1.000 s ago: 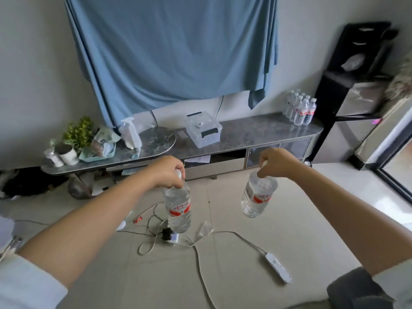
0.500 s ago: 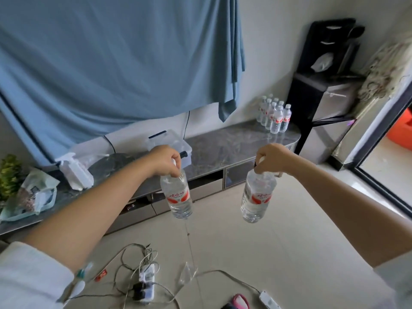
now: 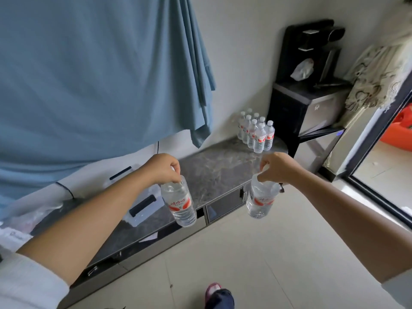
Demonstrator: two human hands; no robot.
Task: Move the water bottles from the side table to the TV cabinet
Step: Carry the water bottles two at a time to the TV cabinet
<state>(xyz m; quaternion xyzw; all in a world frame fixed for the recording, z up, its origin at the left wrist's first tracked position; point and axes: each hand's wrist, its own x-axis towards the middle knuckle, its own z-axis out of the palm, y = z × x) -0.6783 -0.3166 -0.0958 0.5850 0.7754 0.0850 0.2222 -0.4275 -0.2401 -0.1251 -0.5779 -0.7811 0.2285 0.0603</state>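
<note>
My left hand (image 3: 162,167) grips the neck of a clear water bottle (image 3: 179,202) with a red label, which hangs over the front part of the TV cabinet (image 3: 214,170). My right hand (image 3: 276,167) holds a second such bottle (image 3: 259,201) by its top, hanging just off the cabinet's front edge above the floor. Several matching water bottles (image 3: 256,133) stand grouped at the far right end of the dark marble cabinet top. The side table is out of view.
A clear plastic box with a black handle (image 3: 142,205) sits on the cabinet under my left forearm. A blue cloth (image 3: 95,70) hangs over the wall behind. A black water dispenser (image 3: 310,90) stands right of the cabinet. My foot (image 3: 217,294) is on the pale tiled floor.
I have walked closer to the cabinet and turned right; both bottles hang nearer its top. The cables on the floor and the plant have left the view.
</note>
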